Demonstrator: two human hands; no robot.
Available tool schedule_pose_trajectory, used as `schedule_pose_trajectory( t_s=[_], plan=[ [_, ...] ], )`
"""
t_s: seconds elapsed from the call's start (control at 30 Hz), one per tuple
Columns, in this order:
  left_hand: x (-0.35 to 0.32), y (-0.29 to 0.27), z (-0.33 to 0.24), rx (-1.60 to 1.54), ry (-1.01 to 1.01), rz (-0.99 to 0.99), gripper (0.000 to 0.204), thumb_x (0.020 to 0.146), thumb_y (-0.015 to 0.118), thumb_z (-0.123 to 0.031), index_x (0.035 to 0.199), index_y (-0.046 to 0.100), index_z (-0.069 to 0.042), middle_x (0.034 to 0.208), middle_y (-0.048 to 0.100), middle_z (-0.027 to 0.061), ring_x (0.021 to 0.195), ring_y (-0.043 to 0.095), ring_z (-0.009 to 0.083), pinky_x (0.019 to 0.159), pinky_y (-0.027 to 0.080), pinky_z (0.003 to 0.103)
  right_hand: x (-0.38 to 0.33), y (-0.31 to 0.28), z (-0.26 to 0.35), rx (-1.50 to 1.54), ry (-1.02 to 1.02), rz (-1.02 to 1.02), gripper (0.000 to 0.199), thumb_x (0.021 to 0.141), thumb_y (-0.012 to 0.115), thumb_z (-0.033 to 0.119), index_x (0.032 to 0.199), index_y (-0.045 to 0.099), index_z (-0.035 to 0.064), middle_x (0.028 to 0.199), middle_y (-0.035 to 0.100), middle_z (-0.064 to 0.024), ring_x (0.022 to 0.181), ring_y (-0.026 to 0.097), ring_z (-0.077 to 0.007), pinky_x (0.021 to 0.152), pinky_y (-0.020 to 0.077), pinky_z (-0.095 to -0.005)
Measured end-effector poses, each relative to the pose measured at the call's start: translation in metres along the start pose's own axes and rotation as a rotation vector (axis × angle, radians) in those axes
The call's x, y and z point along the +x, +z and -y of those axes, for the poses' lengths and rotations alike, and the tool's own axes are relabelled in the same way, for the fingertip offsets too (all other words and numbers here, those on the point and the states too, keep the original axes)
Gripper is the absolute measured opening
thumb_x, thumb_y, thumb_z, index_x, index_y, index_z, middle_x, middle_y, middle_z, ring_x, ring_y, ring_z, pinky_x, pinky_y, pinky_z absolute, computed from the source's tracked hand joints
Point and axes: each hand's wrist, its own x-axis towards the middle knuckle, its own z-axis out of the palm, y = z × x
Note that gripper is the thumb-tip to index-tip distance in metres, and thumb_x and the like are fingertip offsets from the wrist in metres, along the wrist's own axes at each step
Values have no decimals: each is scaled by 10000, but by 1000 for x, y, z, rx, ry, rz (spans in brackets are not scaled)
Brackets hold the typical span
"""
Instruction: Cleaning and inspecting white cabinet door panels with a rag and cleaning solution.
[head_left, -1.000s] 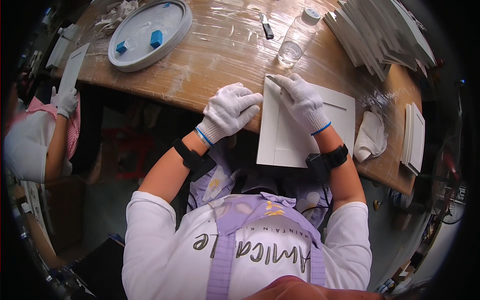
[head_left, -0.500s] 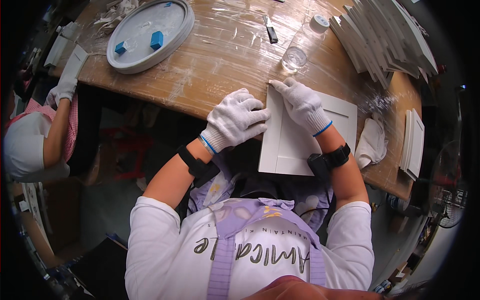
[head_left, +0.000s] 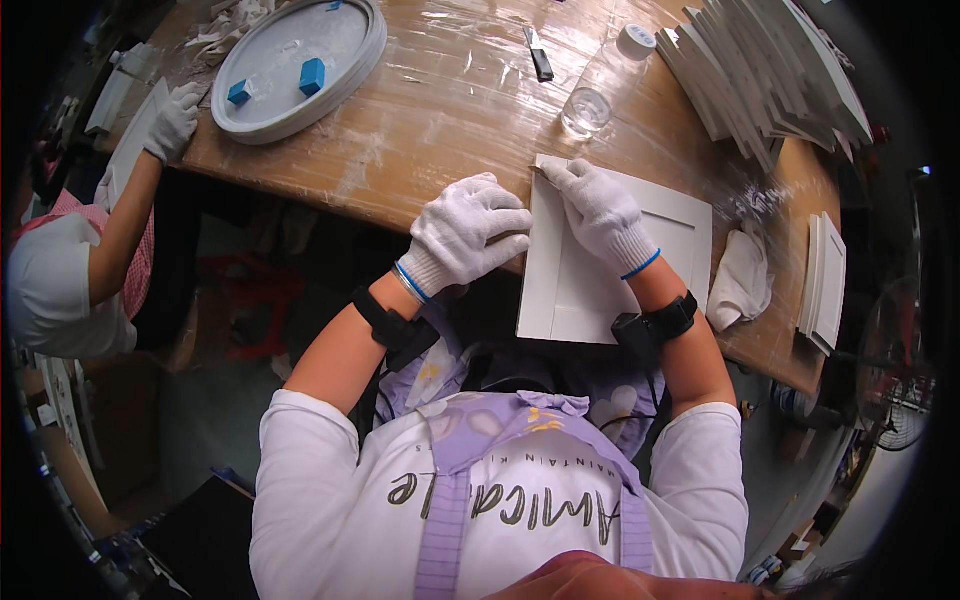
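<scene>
A white rectangular panel (head_left: 590, 290) with a raised border and a recessed middle lies before me, its near part jutting past the table edge. My left hand (head_left: 468, 230), in a white knit glove, is at the panel's left edge, with bent fingers and thumb against it. My right hand (head_left: 600, 205), gloved likewise, lies over the panel's far left corner. Its fingertips are pinched together at the border; a small brownish bit shows there, too small to name. The undersides of both hands are hidden.
A film-covered table (head_left: 430, 130) carries a clear bottle (head_left: 590, 105), a black-handled blade (head_left: 540, 58), a round grey lid (head_left: 290, 125) with blue blocks, stacked white panels (head_left: 760, 75), a white cloth (head_left: 740, 280) and more panels (head_left: 823, 285). At left, a co-worker's gloved hand (head_left: 172, 122) touches another panel.
My right fingertips have shifted slightly nearer along the panel's left border, baring its far corner. My left hand has hardly moved. The co-worker's hand has gone up and right along their panel.
</scene>
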Motion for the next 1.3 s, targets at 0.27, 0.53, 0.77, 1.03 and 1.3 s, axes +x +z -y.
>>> schedule_pose_trajectory(
  t_s=[0.27,0.53,0.77,1.03,1.3],
  plan=[
    [29,11,31,146,-41,23,355,889,639,-209,1236,631,-137,1255,620,98,1184,554,310,1039,436,391,-38,-14,32,24,-162,233,421,824,526,42,1236,586,106,910,598,-142,834,627,-331,695,517,-421],
    [34,16,32,373,-44,212,427,938,530,-406,1299,597,-188,1385,541,64,1354,394,317,1181,227,434,-68,-20,58,-104,-212,362,412,823,582,111,1234,583,134,875,608,-98,818,647,-280,681,537,-399],
    [36,31,16,506,-124,212,561,923,495,-500,1403,481,-210,1484,428,76,1401,310,359,1199,150,469,-76,-5,58,-71,-24,195,524,728,597,54,1244,581,142,824,556,-77,763,597,-277,686,498,-396],
    [34,32,20,522,-135,206,559,930,480,-513,1410,476,-226,1492,417,71,1414,286,356,1201,147,459,-111,-15,84,35,-35,330,454,770,558,49,1210,595,154,853,583,-80,771,608,-278,657,501,-384],
    [33,31,19,539,-156,217,570,930,476,-529,1422,462,-241,1512,388,52,1429,259,342,1206,150,438,-126,-22,84,124,-181,384,460,773,573,51,1229,571,113,908,589,-98,831,635,-271,682,533,-383]
  ],
)
